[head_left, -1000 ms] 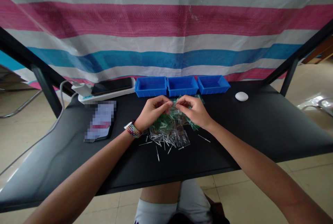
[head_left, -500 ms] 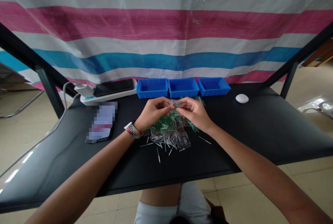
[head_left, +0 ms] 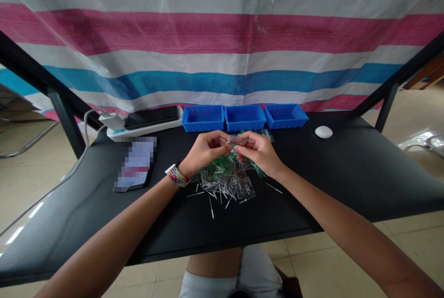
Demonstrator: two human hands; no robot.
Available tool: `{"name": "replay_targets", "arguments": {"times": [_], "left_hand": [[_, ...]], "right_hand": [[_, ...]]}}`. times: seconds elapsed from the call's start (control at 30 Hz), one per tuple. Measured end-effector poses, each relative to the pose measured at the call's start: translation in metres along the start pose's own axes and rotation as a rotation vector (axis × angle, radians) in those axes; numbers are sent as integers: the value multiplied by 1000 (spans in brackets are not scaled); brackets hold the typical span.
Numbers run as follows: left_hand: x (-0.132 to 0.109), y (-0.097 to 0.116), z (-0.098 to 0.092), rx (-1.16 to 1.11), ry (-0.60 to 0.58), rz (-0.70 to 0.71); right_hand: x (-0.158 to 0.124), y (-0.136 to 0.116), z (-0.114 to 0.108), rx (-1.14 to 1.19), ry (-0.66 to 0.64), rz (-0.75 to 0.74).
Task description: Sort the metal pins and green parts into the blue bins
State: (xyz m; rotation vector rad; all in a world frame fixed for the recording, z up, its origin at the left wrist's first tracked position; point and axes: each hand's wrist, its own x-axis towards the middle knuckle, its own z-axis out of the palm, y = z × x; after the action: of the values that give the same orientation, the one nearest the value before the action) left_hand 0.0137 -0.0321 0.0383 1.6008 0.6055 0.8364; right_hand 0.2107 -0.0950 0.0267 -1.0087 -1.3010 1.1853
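Note:
My left hand point(head_left: 204, 151) and my right hand point(head_left: 259, 151) meet above a pile of small clear bags and thin metal pins point(head_left: 226, 182) in the middle of the black table point(head_left: 333, 173). Both hands pinch one small clear bag point(head_left: 233, 141) between fingertips, left hand on its left edge, right hand on its right edge. Several bags in the pile hold green parts. Loose pins lie at the near side of the pile. A beaded band sits on my left wrist.
Three blue trays point(head_left: 244, 117) stand in a row just behind my hands. A power strip with a dark phone on it point(head_left: 149, 117) lies at the back left, a second phone point(head_left: 136, 163) nearer left. A white round object point(head_left: 323, 131) rests at the right. A striped tarp hangs behind.
My hands have stayed together over the pile, shifting only slightly around the small bag. The camera view dropped a little.

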Motion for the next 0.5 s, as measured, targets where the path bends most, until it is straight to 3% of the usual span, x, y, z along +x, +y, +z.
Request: {"name": "replay_targets", "arguments": {"times": [0.17,0.27,0.37,0.5], "left_hand": [[0,4,1,24,10,14],[-1,5,0,48,53,10],[-2,5,-1,59,73,-14],[-3,6,1,3,-20,-29]], "right_hand": [[-2,-1,-2,-27,17,-42],[-3,-2,-4,-144,80,-142],[-5,-5,-6,-401,143,-415],[-10,-9,-8,-715,150,-777]]}}
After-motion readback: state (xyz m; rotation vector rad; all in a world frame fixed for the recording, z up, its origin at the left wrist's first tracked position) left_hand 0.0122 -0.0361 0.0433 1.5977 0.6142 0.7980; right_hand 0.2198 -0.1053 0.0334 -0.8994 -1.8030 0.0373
